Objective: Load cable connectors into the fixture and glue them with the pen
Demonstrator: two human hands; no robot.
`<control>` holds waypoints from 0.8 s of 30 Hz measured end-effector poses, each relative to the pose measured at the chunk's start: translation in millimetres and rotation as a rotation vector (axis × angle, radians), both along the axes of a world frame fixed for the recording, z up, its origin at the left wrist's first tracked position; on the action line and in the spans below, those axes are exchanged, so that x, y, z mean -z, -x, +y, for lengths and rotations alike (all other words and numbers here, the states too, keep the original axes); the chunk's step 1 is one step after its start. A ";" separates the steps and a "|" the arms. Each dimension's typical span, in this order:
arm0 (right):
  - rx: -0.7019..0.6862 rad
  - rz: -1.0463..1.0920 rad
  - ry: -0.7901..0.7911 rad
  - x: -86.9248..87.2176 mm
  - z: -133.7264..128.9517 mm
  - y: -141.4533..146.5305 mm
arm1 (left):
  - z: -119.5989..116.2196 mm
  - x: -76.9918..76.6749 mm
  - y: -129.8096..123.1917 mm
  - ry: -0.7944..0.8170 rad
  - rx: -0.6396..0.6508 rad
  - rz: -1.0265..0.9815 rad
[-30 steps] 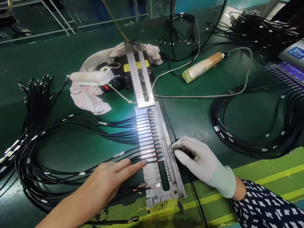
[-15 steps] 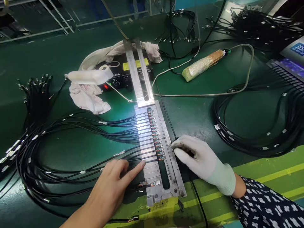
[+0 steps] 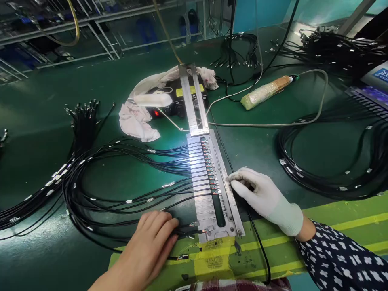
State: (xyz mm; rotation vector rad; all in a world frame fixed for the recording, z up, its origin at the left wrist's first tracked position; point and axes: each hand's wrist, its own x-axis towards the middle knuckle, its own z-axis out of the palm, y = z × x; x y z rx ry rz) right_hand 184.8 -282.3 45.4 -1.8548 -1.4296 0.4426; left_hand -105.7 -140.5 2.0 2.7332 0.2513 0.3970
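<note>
A slotted metal fixture [image 3: 206, 210] lies on the bench, with several black cables [image 3: 169, 197] laid side by side in its grooves and their stripped ends and connectors over the long slot. My bare left hand [image 3: 151, 242] is low at the fixture's left, fingers closed over a black cable [image 3: 184, 233]; the exact grip is partly hidden. Two loose cable ends rest on the fixture's lower left corner. My right hand [image 3: 260, 196], in a white glove with dark-stained fingertips, has thumb and fingers closed at the metal bar [image 3: 232, 198] along the fixture's right edge.
Behind the fixture stands a black control box [image 3: 169, 107] with a white cloth [image 3: 136, 121] around it. A tape-wrapped handle [image 3: 266, 92] with a cord lies at right. Cable coils [image 3: 291, 169] lie at both sides. Green-yellow matting [image 3: 333, 226] covers the front edge.
My left hand has drawn back from the grooves, its thumb off the fixture, down onto the loose cables. The right hand stays at the bar. The view has tilted up and shifted left.
</note>
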 end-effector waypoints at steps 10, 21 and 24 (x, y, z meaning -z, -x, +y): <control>-0.014 -0.018 0.010 -1.3 -1.3 0.8 | -8.3 -7.5 24.4 -0.006 -0.026 -0.014; -0.004 0.029 0.018 -0.9 0.4 0.3 | 0.5 1.6 -28.1 -0.028 -0.140 -0.187; 0.000 0.037 0.021 -2.2 0.3 0.4 | -5.3 6.0 -36.5 0.031 -0.138 -0.182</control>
